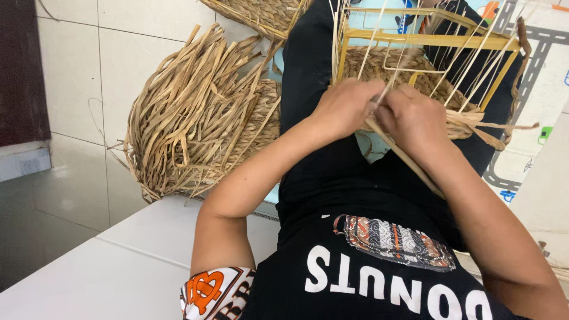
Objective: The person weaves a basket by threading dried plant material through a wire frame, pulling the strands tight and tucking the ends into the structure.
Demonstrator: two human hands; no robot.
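Observation:
A half-woven straw basket on a yellow wire frame [427, 40] rests on my lap. Thin pale upright strands rise from its woven base [385, 62]. My left hand [344, 106] and my right hand [412, 115] meet at the basket's near edge. Both pinch a flat straw strand [409, 160] against the rim, and the strand trails down over my leg. The fingertips are hidden behind the knuckles.
A big bundle of loose dried straw [195, 118] lies on the tiled floor to my left. Another woven piece [261, 15] sits at the top. A white ledge [118, 261] runs under my left elbow. A patterned play mat [539, 71] lies to the right.

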